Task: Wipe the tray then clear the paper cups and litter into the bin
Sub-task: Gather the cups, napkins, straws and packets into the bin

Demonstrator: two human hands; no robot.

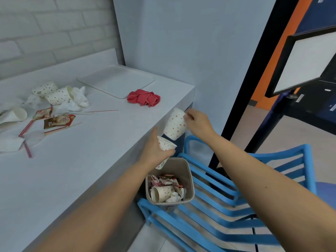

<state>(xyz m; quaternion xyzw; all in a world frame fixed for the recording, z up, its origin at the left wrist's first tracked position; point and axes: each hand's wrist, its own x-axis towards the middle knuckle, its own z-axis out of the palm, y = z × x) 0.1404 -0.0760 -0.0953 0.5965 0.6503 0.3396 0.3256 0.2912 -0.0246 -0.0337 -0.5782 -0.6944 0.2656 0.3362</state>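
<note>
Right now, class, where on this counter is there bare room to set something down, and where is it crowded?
Free: the near counter, and the strip between the red cloth and the wrappers. Crowded: the left end, with cups, tissues and straws.

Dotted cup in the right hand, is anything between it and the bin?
Yes: the left hand, gripping a second cup, hangs just below the dotted cup, over the open bin. No lid shows on it.

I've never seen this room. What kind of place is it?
Probably a break room or snack corner: a white counter littered with paper cups and drink packets, a small bin beside it.
</note>
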